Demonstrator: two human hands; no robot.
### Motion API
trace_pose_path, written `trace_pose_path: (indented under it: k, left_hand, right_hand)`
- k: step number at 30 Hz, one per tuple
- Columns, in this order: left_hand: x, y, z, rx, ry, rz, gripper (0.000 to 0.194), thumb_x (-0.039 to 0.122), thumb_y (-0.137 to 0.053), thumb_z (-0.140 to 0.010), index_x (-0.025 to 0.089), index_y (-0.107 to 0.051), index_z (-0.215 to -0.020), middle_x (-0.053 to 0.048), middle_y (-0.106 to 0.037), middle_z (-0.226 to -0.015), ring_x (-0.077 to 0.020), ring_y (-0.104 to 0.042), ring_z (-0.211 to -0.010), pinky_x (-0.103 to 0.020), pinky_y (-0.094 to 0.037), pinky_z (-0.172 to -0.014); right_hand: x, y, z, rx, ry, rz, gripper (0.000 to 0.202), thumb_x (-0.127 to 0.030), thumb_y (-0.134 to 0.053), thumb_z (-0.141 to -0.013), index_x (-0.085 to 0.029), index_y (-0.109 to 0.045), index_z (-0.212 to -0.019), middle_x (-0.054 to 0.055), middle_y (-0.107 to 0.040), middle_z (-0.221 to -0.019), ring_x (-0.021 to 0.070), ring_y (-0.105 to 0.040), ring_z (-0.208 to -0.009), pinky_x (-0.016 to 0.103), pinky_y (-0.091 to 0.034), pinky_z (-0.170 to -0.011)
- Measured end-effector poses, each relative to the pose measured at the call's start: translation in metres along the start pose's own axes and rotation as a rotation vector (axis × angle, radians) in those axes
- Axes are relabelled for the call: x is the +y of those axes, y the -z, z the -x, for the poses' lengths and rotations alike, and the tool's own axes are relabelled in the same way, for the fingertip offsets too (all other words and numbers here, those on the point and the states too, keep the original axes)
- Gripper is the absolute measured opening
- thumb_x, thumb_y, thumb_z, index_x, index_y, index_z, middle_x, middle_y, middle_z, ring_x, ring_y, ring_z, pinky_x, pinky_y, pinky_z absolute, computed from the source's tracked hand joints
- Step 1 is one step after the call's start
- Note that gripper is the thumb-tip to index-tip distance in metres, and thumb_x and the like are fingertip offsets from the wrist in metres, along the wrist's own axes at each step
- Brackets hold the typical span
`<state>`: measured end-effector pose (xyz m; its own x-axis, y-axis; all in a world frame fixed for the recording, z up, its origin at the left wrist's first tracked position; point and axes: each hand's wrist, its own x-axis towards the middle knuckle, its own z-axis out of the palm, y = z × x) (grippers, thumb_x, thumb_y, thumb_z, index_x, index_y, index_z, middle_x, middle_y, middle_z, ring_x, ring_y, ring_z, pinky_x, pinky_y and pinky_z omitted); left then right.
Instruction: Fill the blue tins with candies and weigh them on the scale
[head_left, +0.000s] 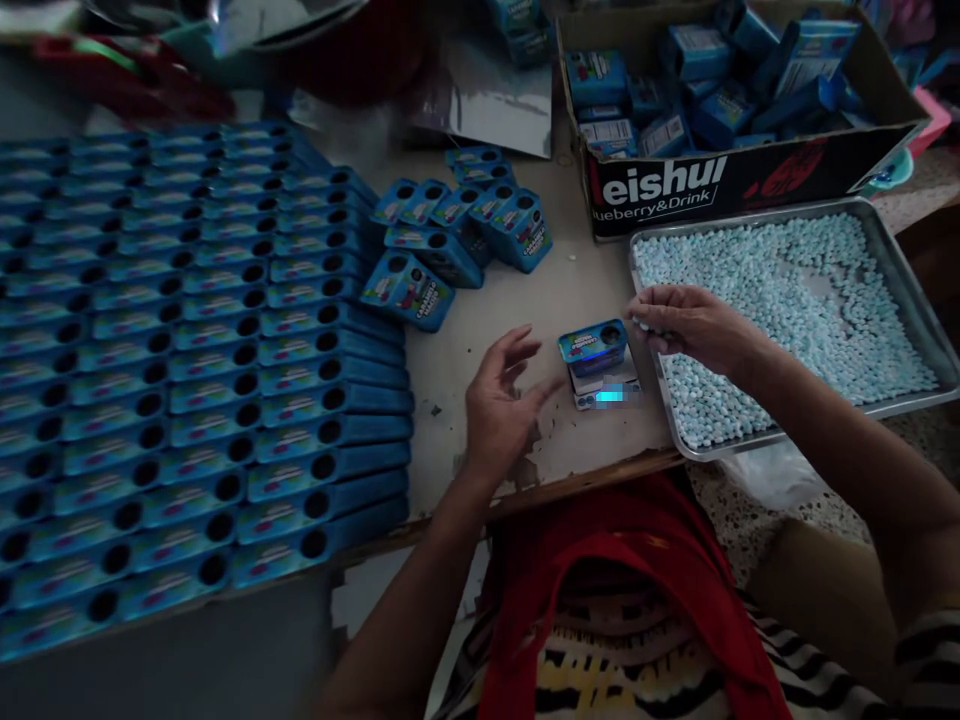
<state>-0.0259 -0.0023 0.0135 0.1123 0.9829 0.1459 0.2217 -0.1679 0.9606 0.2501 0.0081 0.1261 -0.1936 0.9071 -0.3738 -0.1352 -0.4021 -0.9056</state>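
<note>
A small blue candy box [592, 343] with a round dark hole in its top stands on a small white digital scale [585, 397], whose display glows blue. Just left of it, my left hand [504, 400] hovers empty, fingers apart and curved. On the other side, my right hand [679, 325] is at the tray's left edge with its fingertips pinched together on a few pale candies. Many more pale blue and white candies [757, 310] cover the shallow metal tray [679, 445] beneath and beyond that hand.
Tight rows of blue boxes [225, 350] fill the left side. Several loose boxes [409, 290] stand between them and a cardboard carton [652, 195] piled with more blue boxes [720, 110]. The table's wooden front edge [600, 474] runs close to my red apron [585, 560].
</note>
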Motion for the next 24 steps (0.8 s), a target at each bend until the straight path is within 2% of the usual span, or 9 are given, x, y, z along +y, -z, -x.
trace_pose_path:
  k: [2,5,7,10,14,19,24]
  left_hand:
    - [0.002,0.019,0.004,0.049,0.029,-0.036,0.060,0.035,-0.090,-0.085,0.027,-0.070,-0.141,-0.008,-0.079,-0.128,-0.0261,-0.077,-0.124,-0.049,-0.062,-0.116]
    - [0.008,0.039,0.011,0.146,0.026,-0.089,0.053,0.033,-0.086,-0.087,0.023,-0.071,-0.137,-0.009,-0.080,-0.128,-0.0240,-0.078,-0.119,-0.045,-0.063,-0.115]
    - [0.012,0.047,0.013,0.207,-0.015,-0.134,0.053,0.033,-0.085,-0.088,0.020,-0.071,-0.137,-0.010,-0.079,-0.130,-0.0236,-0.078,-0.118,-0.044,-0.063,-0.115]
    - [0.014,0.054,0.016,0.208,-0.088,-0.221,0.050,0.032,-0.083,-0.090,0.019,-0.071,-0.137,-0.010,-0.079,-0.132,-0.0249,-0.077,-0.120,-0.044,-0.062,-0.116]
    - [0.009,0.058,0.018,0.170,-0.169,-0.328,0.048,0.028,-0.082,-0.092,0.019,-0.072,-0.138,-0.010,-0.077,-0.134,-0.0271,-0.073,-0.129,-0.044,-0.057,-0.120]
    - [-0.002,0.062,0.021,0.103,-0.114,-0.310,0.052,0.026,-0.082,-0.093,0.019,-0.069,-0.143,-0.011,-0.074,-0.138,-0.0269,-0.072,-0.131,-0.044,-0.057,-0.121]
    - [-0.010,0.065,0.025,0.094,-0.110,-0.268,0.054,0.025,-0.083,-0.093,0.021,-0.068,-0.144,-0.010,-0.074,-0.138,-0.0264,-0.074,-0.128,-0.046,-0.058,-0.122]
  right_hand:
    - [-0.004,-0.003,-0.003,0.019,-0.057,-0.018,0.020,-0.026,-0.089,-0.094,-0.014,-0.073,-0.089,0.001,-0.068,-0.074,0.0061,-0.055,-0.057,0.018,-0.041,-0.051]
    - [-0.008,-0.005,-0.005,0.115,-0.110,-0.126,0.010,-0.018,-0.083,-0.096,-0.013,-0.075,-0.094,0.004,-0.071,-0.081,0.0085,-0.063,-0.065,0.018,-0.049,-0.055]
    - [-0.009,-0.005,-0.003,0.188,-0.100,-0.153,0.006,-0.014,-0.081,-0.094,-0.014,-0.075,-0.095,0.004,-0.072,-0.086,0.0099,-0.068,-0.073,0.019,-0.055,-0.061]
    - [-0.012,-0.007,0.004,0.248,-0.096,-0.084,0.013,-0.006,-0.080,-0.089,-0.014,-0.076,-0.098,0.004,-0.074,-0.089,0.0106,-0.071,-0.077,0.020,-0.059,-0.068]
    - [-0.017,-0.012,0.012,0.194,-0.136,0.076,0.023,-0.006,-0.086,-0.084,-0.014,-0.076,-0.104,0.005,-0.076,-0.086,0.0102,-0.067,-0.071,0.021,-0.056,-0.064]
    - [-0.026,-0.022,0.009,0.102,-0.064,0.277,0.025,-0.023,-0.095,-0.086,-0.014,-0.076,-0.098,0.001,-0.069,-0.074,0.0076,-0.055,-0.059,0.022,-0.044,-0.053]
    - [-0.029,-0.027,0.003,0.045,0.004,0.439,0.025,-0.031,-0.096,-0.088,-0.016,-0.077,-0.094,-0.003,-0.062,-0.065,0.0075,-0.048,-0.056,0.023,-0.032,-0.049]
